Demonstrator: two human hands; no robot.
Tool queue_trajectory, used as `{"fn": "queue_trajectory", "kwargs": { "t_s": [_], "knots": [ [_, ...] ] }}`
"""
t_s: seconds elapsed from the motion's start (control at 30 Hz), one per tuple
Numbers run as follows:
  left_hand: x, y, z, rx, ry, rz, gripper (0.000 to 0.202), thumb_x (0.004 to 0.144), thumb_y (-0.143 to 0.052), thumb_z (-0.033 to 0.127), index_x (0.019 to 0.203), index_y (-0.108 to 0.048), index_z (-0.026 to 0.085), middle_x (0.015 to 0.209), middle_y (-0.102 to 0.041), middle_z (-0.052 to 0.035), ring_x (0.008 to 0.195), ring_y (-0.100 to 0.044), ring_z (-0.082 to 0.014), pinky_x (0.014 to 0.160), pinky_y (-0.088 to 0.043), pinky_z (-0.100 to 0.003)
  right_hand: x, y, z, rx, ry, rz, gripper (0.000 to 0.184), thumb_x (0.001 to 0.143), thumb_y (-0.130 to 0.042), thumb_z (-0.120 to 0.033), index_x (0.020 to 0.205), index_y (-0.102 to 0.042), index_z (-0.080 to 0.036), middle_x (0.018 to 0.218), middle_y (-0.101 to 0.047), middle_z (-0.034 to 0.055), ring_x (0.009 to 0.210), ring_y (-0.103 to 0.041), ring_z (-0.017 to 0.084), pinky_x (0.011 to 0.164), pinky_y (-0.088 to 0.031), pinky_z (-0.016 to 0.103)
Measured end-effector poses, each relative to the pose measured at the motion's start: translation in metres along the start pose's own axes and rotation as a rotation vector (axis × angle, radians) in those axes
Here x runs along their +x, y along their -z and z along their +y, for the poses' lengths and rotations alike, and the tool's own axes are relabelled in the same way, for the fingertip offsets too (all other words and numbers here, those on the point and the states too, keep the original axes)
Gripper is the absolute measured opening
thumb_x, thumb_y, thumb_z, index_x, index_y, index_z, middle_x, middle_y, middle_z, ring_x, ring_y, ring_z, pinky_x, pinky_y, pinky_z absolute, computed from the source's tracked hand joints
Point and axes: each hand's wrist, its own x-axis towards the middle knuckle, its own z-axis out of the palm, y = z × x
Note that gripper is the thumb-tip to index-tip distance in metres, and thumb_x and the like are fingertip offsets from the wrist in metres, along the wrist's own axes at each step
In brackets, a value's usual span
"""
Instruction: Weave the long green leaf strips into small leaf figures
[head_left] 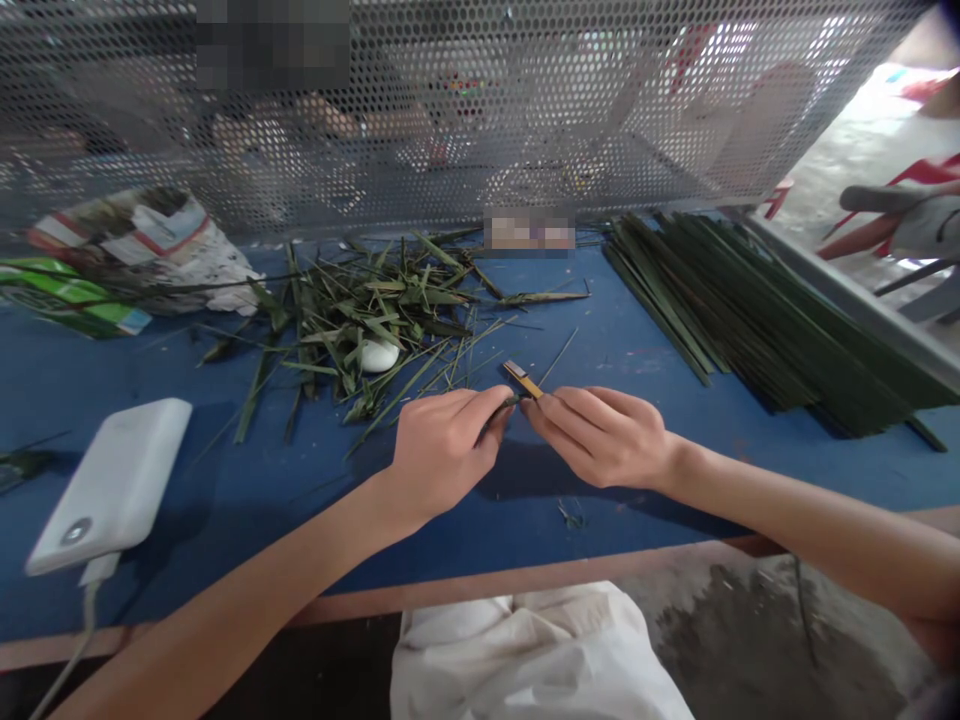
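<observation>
Left hand (442, 455) pinches green leaf strip (504, 402); right hand (600, 437) grips small yellow tool (523, 378) against strip, above blue counter (600, 340). Stacked green strips (750, 320) at 2 o'clock, leaf scraps (367, 310) at 11 o'clock, white power bank (109, 485) at 8 o'clock.

White power bank (109, 486) — perforated metal screen (600, 100) beyond.

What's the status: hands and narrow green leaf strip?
Left hand pinching narrow green leaf strip; right hand holding small yellow tool at it. Loose green leaf scraps beyond, not blocking.
</observation>
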Motion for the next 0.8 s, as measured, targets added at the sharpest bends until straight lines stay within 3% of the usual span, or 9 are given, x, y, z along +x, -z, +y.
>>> {"fn": "queue_trajectory", "kwargs": {
  "t_s": [0.3,0.57,0.8],
  "knots": [
    [0.003,0.002,0.006,-0.214,0.161,0.035,0.016,0.087,-0.059,0.024,0.097,-0.072,0.022,0.085,-0.076,-0.0029,0.074,-0.071,-0.0156,0.071,-0.056,-0.026,-0.002,-0.002,-0.002,-0.065,0.022,-0.011,0.026,0.097,-0.048,-0.023,0.115,-0.067,-0.025,0.091,-0.07,0.0041,0.079,-0.062,0.015,0.055,-0.042,0.029],
    [0.007,0.007,0.006,-0.34,0.313,0.061,0.017,0.087,-0.061,0.028,0.097,-0.073,0.02,0.091,-0.076,-0.0038,0.081,-0.072,-0.0179,0.078,-0.059,-0.028,-0.006,-0.012,-0.004,-0.108,-0.004,0.027,0.043,0.097,-0.047,-0.025,0.14,-0.052,-0.021,0.083,-0.069,0.0052,0.072,-0.062,0.013,0.056,-0.042,0.025],
    [0.012,0.008,0.004,-0.542,0.437,0.015,0.023,0.086,-0.064,0.037,0.095,-0.073,0.018,0.089,-0.076,-0.0058,0.079,-0.072,-0.0187,0.072,-0.062,-0.028,-0.007,-0.015,-0.004,-0.035,-0.098,0.04,0.047,0.094,-0.048,-0.023,0.14,-0.053,-0.021,0.061,-0.065,-0.0002,0.054,-0.056,0.01,0.052,-0.04,0.022]
  ]
}}
